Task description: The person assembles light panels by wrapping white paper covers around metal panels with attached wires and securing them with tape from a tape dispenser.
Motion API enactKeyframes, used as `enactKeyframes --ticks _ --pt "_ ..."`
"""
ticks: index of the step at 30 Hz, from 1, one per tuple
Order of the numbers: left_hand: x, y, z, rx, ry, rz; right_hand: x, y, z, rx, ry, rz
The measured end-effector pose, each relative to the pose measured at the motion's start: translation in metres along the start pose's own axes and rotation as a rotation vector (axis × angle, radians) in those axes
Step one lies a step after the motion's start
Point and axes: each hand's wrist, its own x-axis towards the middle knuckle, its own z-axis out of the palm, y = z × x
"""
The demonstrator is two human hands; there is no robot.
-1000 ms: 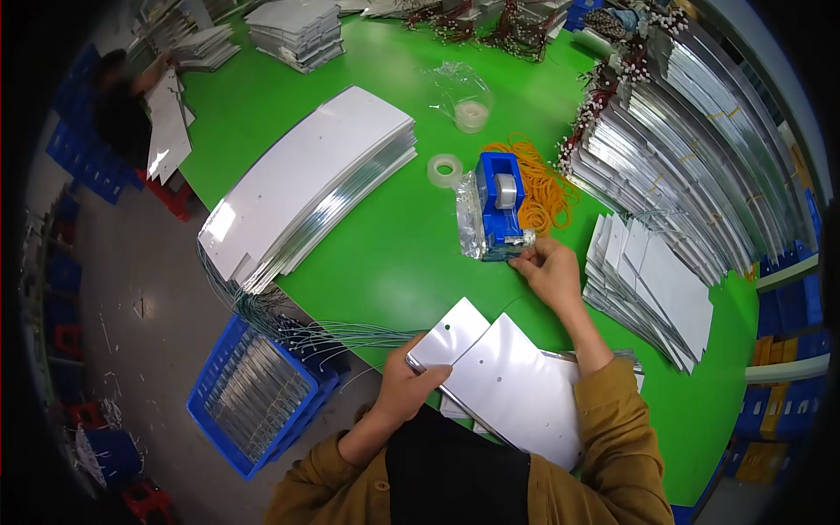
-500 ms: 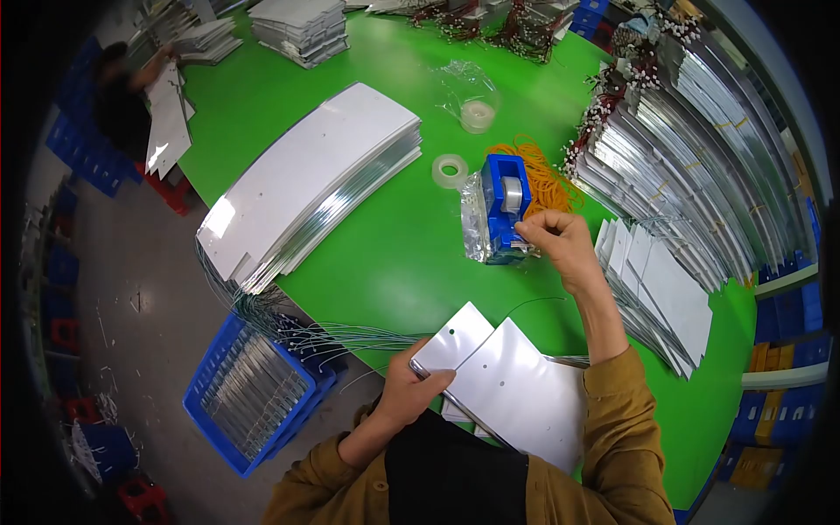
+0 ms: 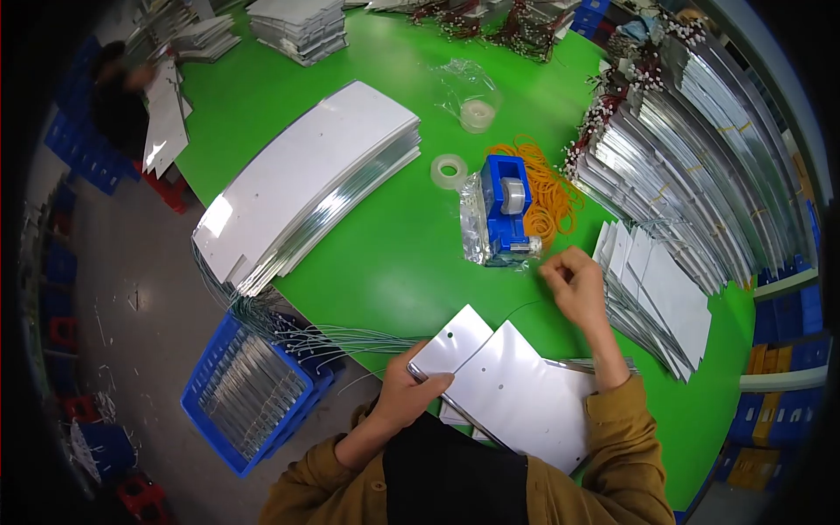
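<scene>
My left hand (image 3: 411, 389) is closed on the end of a flat white panel (image 3: 521, 394), thumb on top. This panel lies tilted over other panels near my body. A thin dark wire (image 3: 512, 313) curves up from it towards my right hand. My right hand (image 3: 576, 284) is raised over the green table with thumb and forefinger pinched together. Whatever is between those fingertips is too small to make out. Just beyond them stands a blue tape dispenser (image 3: 506, 219) with a clear roll, on a crumpled clear wrapper (image 3: 472, 223).
Orange rubber bands (image 3: 551, 197) and a tape roll (image 3: 449, 172) lie by the dispenser. A tall stack of white panels (image 3: 324, 157) stands left, its wires hanging over a blue crate (image 3: 249, 394). More panels (image 3: 665, 289) lie right. Another person (image 3: 118, 96) works at far left.
My right hand has drawn back from the tape dispenser's front, down and to the right, still pinched. My left hand keeps its hold on the panel.
</scene>
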Motion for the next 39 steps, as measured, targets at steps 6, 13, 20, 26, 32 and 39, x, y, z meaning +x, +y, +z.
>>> enactKeyframes --ticks 6,13,20,26,32,39 --pt "-0.003 -0.001 0.001 0.008 0.010 -0.021 -0.008 0.004 0.007 0.092 -0.201 -0.064" --pt "-0.003 -0.003 -0.001 -0.018 0.010 -0.046 0.011 0.002 0.016 -0.051 -0.072 0.135" --pt "-0.003 -0.003 0.000 -0.024 0.012 -0.012 0.018 -0.029 -0.003 0.400 0.092 0.035" --pt "-0.003 -0.005 -0.001 -0.009 -0.001 0.027 0.035 -0.020 0.004 0.461 -0.003 0.049" --pt "-0.002 -0.002 0.000 -0.011 -0.008 0.032 0.035 -0.031 0.007 0.812 0.058 0.254" --pt "-0.001 -0.004 -0.001 -0.036 0.010 0.017 -0.007 -0.031 0.010 0.133 0.091 -0.005"
